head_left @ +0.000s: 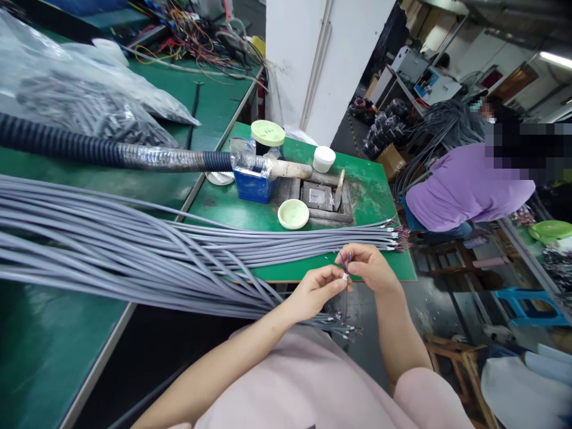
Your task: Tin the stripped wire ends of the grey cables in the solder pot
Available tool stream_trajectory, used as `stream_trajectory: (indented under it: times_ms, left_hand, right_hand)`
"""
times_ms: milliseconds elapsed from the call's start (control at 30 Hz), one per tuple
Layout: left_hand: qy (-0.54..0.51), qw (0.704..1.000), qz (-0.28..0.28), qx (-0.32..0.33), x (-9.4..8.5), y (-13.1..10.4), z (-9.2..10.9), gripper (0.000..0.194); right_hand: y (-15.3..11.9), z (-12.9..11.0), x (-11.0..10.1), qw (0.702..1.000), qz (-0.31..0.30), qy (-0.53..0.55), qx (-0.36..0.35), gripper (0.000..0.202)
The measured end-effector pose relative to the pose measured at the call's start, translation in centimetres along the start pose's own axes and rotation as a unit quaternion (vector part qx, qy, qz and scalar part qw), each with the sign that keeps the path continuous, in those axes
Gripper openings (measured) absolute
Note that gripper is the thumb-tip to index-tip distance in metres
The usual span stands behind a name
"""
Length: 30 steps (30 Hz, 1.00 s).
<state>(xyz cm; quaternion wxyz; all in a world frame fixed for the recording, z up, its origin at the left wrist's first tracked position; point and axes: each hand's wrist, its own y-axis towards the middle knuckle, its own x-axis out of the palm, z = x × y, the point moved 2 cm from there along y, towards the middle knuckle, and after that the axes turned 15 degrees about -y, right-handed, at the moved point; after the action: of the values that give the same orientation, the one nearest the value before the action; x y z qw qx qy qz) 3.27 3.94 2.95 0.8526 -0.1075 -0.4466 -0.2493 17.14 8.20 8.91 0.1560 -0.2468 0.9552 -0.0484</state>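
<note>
Near the front edge of the green table, my left hand pinches a grey cable just below its white-wrapped end. Thin coloured wires fan out from that end, and the fingers of my right hand are closed on them. Both hands are close together, almost touching. Behind them lies a bundle of grey cables with stripped, coloured wire ends at the right. More cables cross from the left, and their loose ends hang below my left forearm.
A solder pot, a green-rimmed dish, a white tub and a blue box stand behind the cables. A black hose runs in from the left beside plastic bags. A person in purple sits at the right.
</note>
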Motion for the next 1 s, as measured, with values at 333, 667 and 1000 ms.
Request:
stream_trajectory:
  times_ms: [333,667,1000]
  left_hand:
    - [0.010,1.000,0.028,0.010,-0.6,0.0,0.0,0.025]
    - [0.086,0.991,0.079,0.064,-1.1,-0.2,-0.6,0.025]
    - [0.143,0.987,0.051,0.047,-1.2,-0.8,-0.3,0.023]
  right_hand:
    - [-0.2,0.5,1.0,0.984,0.158,-0.017,-0.077,0.011]
    - [-1.1,-1.3,2.4,0.939,0.227,-0.250,-0.074,0.006]
    - [-0.4,-0.6,2.0,0.961,0.247,-0.114,-0.045,0.013]
